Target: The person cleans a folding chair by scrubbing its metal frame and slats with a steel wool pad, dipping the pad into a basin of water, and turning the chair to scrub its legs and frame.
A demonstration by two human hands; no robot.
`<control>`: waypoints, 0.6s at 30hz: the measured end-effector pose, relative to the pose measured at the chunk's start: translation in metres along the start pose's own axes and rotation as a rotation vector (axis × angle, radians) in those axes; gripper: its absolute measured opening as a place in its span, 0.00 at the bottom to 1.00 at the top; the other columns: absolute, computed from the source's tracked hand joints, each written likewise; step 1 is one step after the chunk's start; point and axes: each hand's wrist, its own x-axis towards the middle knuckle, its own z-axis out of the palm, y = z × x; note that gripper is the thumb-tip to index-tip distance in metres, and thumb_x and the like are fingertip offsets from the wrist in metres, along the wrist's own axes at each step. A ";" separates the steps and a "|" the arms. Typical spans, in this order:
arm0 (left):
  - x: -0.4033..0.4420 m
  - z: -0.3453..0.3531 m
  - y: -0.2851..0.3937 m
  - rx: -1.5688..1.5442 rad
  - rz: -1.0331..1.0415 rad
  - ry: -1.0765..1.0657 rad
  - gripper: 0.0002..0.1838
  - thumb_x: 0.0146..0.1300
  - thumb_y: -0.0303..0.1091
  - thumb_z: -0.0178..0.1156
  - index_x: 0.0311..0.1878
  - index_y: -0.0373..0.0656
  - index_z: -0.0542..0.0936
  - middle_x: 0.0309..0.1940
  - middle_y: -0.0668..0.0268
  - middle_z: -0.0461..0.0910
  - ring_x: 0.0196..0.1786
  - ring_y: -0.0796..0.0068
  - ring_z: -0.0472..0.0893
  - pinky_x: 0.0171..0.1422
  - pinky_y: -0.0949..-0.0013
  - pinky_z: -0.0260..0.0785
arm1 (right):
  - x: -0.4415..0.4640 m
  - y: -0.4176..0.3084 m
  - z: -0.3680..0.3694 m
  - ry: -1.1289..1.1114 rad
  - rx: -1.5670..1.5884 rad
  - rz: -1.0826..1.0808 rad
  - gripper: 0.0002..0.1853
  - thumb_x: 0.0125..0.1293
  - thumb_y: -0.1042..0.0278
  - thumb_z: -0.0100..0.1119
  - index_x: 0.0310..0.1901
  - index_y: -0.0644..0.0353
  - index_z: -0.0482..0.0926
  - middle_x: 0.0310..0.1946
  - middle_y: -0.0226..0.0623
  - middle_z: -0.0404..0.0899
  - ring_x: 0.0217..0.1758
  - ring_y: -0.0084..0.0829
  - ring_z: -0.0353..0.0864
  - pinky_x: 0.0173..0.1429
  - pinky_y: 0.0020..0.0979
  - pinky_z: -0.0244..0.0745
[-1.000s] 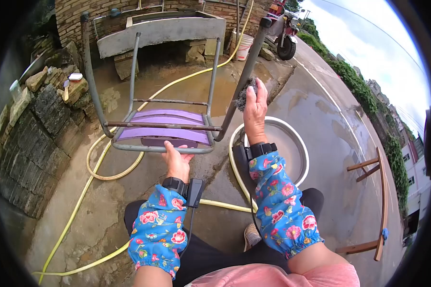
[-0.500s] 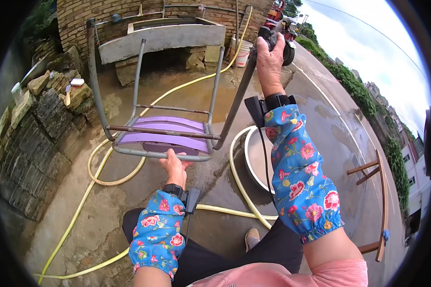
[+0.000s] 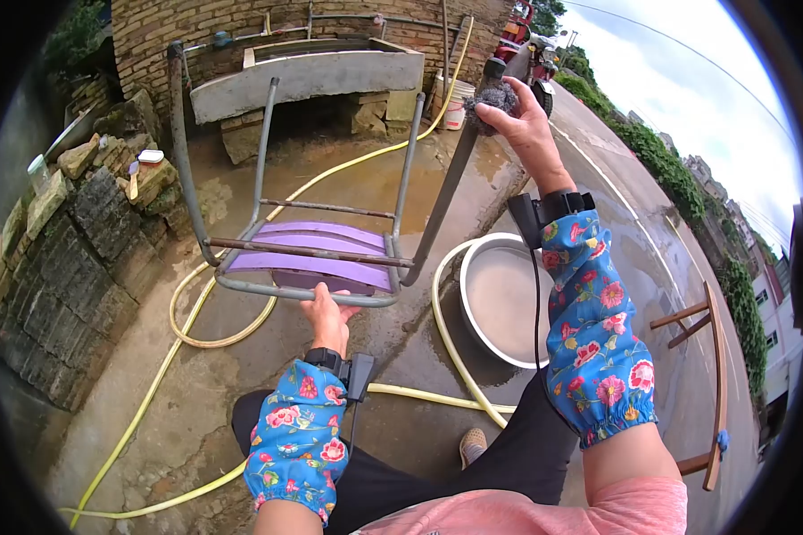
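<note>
A metal-framed chair (image 3: 317, 254) with purple slats is held up, its grey legs pointing upward and away from me. My left hand (image 3: 327, 319) is closed round the near bar of the frame, below the slats. Against the upper part of the right leg (image 3: 451, 174), my right hand (image 3: 531, 134) presses a dark grey steel wool scrubber (image 3: 493, 105), with thumb and fingers around it. The leg's black end cap (image 3: 494, 68) shows just above the scrubber.
A basin (image 3: 509, 303) of cloudy water stands on the wet concrete to the right. A yellow hose (image 3: 401, 390) loops over the ground. A wooden frame (image 3: 714, 383) lies at right, a stone wall (image 3: 80, 267) at left. Behind are a trough (image 3: 308, 80) and a white bucket (image 3: 457, 102).
My right hand has shifted slightly down and to the right with the scrubber along the leg, showing more of the basin. My left hand keeps its hold on the chair.
</note>
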 end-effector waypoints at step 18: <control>-0.003 0.006 0.003 -0.007 0.003 -0.006 0.17 0.63 0.34 0.49 0.52 0.37 0.61 0.30 0.54 0.76 0.26 0.59 0.80 0.24 0.53 0.79 | -0.163 0.126 0.096 0.152 0.001 0.263 0.22 0.48 0.70 0.67 0.47 0.63 0.74 0.34 0.30 0.78 0.36 0.20 0.77 0.44 0.24 0.75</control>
